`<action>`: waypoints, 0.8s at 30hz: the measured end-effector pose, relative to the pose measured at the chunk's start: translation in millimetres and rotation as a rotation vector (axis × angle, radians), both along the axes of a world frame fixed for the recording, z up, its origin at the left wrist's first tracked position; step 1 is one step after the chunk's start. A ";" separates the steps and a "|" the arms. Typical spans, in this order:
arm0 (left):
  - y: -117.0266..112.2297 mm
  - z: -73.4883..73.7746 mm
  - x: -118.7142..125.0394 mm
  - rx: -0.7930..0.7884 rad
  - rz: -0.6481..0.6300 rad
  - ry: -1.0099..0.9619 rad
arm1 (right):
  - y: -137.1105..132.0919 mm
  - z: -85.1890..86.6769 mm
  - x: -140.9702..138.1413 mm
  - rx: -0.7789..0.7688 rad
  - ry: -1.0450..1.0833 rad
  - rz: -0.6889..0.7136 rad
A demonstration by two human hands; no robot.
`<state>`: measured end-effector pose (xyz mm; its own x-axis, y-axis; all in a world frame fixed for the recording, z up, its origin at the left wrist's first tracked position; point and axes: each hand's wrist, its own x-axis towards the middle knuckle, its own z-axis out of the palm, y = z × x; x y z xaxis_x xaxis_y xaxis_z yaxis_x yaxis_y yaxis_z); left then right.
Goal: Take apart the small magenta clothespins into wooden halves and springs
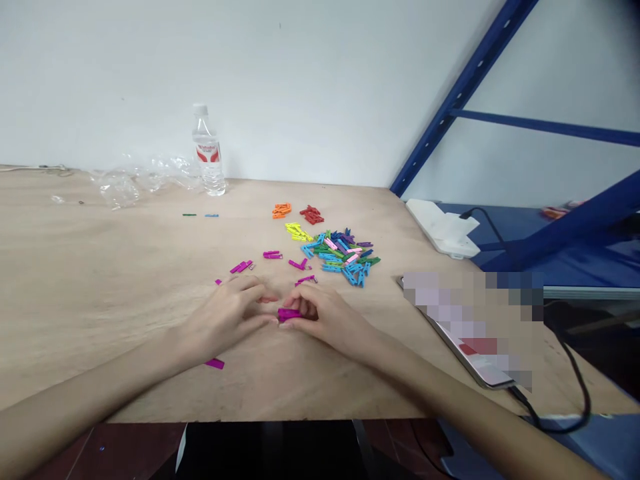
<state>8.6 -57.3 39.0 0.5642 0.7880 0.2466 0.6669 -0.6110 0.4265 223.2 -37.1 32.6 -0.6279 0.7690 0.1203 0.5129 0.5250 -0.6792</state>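
Both my hands meet over the wooden table (100,280), close to its front edge. My right hand (327,320) grips a small magenta clothespin (289,315), and the fingertips of my left hand (225,313) press its left end. The fingers hide much of it. Several loose magenta clothespins (241,267) lie just beyond my hands, and another (215,363) rests beneath my left wrist. Further back is a mixed heap of blue, green, pink and purple clothespins (343,257), with small orange (281,211), red (311,215) and yellow (297,231) groups beside it.
A water bottle (207,160) and crumpled clear plastic (145,180) stand at the back edge by the wall. To the right are a white power strip (443,227), a pixelated flat device (465,333), a black cable (565,393) and blue metal shelving (465,100).
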 end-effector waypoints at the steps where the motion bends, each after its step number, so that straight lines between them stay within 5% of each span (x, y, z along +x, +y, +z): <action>1: 1.4 -1.9 -1.5 -0.011 -0.016 0.004 | 3.3 0.1 -3.6 -0.033 0.007 0.015; 6: 4.5 -3.7 -7.2 -0.008 -0.084 0.060 | 10.5 -3.1 -15.0 -0.103 0.042 0.041; 17: -1.9 5.2 -9.1 0.038 -0.029 0.003 | 5.2 -10.7 -13.8 -0.140 0.219 -0.029; 24: -3.9 1.1 -13.9 -0.035 0.003 -0.111 | 3.8 -1.8 -16.1 -0.536 0.445 0.022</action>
<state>-5.2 -61.2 40.1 0.5323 0.7991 0.2793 0.6164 -0.5921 0.5192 207.1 -33.3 30.8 -0.6228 0.7821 -0.0231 0.1191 0.0656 -0.9907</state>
